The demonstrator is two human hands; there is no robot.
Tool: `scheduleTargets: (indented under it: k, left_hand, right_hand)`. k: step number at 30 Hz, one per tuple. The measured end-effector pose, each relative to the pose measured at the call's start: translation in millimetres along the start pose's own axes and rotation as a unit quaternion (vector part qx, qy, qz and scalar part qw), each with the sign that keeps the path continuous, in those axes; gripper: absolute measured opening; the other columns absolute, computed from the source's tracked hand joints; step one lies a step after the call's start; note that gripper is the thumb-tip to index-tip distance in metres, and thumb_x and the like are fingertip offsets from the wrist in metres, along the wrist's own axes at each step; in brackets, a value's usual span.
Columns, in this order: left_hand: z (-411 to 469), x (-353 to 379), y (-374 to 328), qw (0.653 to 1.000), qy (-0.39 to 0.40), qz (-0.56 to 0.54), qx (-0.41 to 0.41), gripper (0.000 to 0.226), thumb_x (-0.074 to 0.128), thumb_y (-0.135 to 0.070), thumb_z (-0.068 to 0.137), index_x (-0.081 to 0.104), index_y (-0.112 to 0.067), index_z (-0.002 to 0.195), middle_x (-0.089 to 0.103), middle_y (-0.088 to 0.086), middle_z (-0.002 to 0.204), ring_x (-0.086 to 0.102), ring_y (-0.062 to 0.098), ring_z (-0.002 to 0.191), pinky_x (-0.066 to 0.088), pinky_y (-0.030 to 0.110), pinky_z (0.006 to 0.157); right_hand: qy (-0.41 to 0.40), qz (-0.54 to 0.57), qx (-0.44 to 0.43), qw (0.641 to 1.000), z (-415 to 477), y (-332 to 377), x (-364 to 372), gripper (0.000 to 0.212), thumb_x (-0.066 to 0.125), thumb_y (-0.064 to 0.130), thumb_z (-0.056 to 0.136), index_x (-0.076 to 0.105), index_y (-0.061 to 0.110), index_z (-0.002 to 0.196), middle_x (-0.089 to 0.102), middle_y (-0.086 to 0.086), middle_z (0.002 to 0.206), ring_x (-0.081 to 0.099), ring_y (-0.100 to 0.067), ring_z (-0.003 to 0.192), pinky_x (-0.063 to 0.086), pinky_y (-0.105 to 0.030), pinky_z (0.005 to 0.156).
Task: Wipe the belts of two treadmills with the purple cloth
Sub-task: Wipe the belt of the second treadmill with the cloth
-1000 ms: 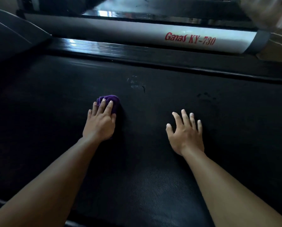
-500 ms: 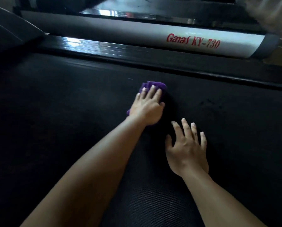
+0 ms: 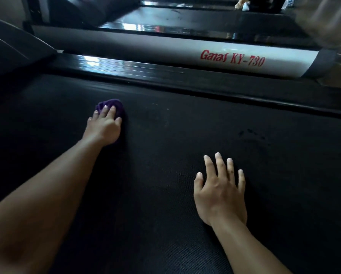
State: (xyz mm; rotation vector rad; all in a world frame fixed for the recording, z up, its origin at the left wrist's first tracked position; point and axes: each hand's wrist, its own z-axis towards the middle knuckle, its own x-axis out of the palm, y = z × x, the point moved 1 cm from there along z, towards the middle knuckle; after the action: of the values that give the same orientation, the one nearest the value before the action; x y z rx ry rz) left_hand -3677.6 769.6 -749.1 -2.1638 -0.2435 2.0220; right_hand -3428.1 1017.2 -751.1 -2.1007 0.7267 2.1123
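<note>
- left hand (image 3: 104,126), fingers pressed flat on the bunched purple cloth (image 3: 116,105), has swept back left across the treadmill belt (image 3: 155,159).
- right hand (image 3: 221,191) stays spread flat, holding nothing.
- wiping continues; dark spots (image 3: 252,134) at right remain.

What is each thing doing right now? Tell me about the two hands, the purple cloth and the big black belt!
purple cloth: bunched up, lying on the belt under the left hand's fingers.
left hand: fingers fairly straight, pressing the cloth down.
right hand: flat on the belt, fingers spread, holding nothing.
belt: black, with a few dark spots towards its far edge.
</note>
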Motion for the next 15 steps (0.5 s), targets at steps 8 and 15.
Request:
scheduleTargets:
  k: [8,15]
  left_hand:
    - [33.3,21.9,-115.3,0.995,0.021,0.004,0.093,0.060,0.027,-0.047,0.101,0.012,-0.028,0.156,0.001,-0.003,0.165,0.000,0.027,0.151,0.003,0.044,0.121]
    - [-108.8,35.2,-109.7,0.930,0.065,0.044,0.358,0.060,0.023,-0.055,0.098,0.010,-0.039,0.154,0.003,-0.011,0.163,0.000,0.014,0.151,0.003,0.038,0.123]
  right_hand:
    - [-0.017,-0.007,-0.005,1.000,0.5,1.3,4.9,0.066,0.005,0.050,0.095,0.016,0.032,0.157,0.006,0.002,0.167,-0.002,-0.023,0.154,-0.003,-0.048,0.123]
    - [0.001,0.015,0.008,1.000,1.9,-0.3,0.0,0.058,0.021,0.047,0.101,0.012,0.034,0.157,-0.001,0.005,0.167,-0.008,-0.020,0.153,-0.007,-0.047,0.123]
